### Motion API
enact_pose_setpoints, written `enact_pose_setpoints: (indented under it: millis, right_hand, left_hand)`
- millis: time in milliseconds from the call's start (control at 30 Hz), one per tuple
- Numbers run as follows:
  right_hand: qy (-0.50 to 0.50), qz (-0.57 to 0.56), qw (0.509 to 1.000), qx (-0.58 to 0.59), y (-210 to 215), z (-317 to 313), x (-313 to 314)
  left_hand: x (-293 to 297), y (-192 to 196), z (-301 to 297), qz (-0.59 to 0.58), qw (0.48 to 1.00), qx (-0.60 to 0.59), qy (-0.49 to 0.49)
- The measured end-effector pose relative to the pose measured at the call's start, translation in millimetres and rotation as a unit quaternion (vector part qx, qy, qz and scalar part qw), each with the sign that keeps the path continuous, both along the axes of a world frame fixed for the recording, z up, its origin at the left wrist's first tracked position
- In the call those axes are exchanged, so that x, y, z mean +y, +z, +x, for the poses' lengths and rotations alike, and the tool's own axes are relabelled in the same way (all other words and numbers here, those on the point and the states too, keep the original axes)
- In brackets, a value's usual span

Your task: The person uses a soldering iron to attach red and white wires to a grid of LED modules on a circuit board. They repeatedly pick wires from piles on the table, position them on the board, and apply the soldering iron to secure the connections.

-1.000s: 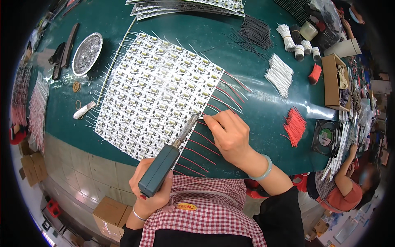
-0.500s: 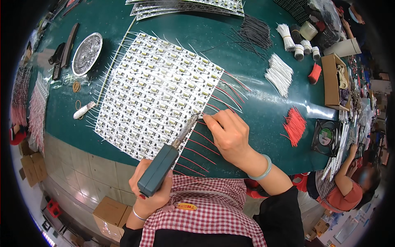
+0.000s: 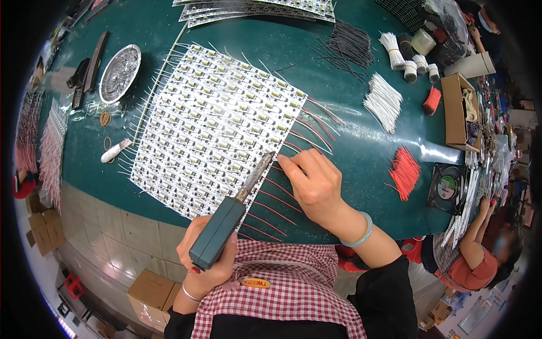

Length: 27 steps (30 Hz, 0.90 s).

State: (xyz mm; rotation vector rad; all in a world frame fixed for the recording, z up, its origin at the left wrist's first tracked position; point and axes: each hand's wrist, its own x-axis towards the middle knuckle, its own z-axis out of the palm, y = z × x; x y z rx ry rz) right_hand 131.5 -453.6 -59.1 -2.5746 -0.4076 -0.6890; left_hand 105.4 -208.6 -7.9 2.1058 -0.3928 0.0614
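Left hand: one, clamped round one teal-handled soldering tool; left hand [image 3: 223,268], soldering tool [image 3: 219,233].
Tool tip: one, metal, at the right edge of the circuit-board sheet [image 3: 220,118], just beside the other hand's fingertips.
Right hand: one, right hand [image 3: 311,183], thumb and forefinger pinched together at that edge; what lay between them was too small to tell.
Wrists: one band each, pale green bangle [image 3: 361,230] on the right, silver bracelet [image 3: 191,295] on the left.
Sheet: one, white, flat on the green surface [image 3: 364,192] before the person, many rows of components; thin leads along its left side, too many to count.
Red wires: at least five red wires [image 3: 276,205] ran off the edge below the tip; red and white ones mixed above it.
Loose piles: three; red pile [image 3: 404,174], white pile [image 3: 384,103], black pile [image 3: 350,44].
Tied bundles: one red bundle [image 3: 432,101], one longer white bundle [image 3: 392,51], three short white bundles [image 3: 410,72].
Left of sheet: one oval bowl [image 3: 119,74], one white wrapped stick [image 3: 116,151].
Far right: one open carton [image 3: 453,113], one black fan [image 3: 447,188].
Far edge: one stack of sheets [image 3: 254,11], overlapped, uncountable.
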Motion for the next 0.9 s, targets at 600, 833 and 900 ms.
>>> enact_pose_setpoints:
  millis: [600,833,900]
  right_hand:
    - [-0.004,0.000,1.000,-0.003,0.1,-0.2,0.3]
    - [-0.003,-0.004,1.000,0.002,0.3,0.4,0.8]
    - [-0.004,-0.004,1.000,0.001,0.1,0.1,0.7]
  left_hand:
    - [-1.7,7.3,1.8,0.016,0.999,0.027,-0.018]
    - [-0.6,5.8,1.7,0.021,0.999,0.034,-0.013]
    - [0.8,5.2,0.3,0.029,0.999,0.039,-0.011]
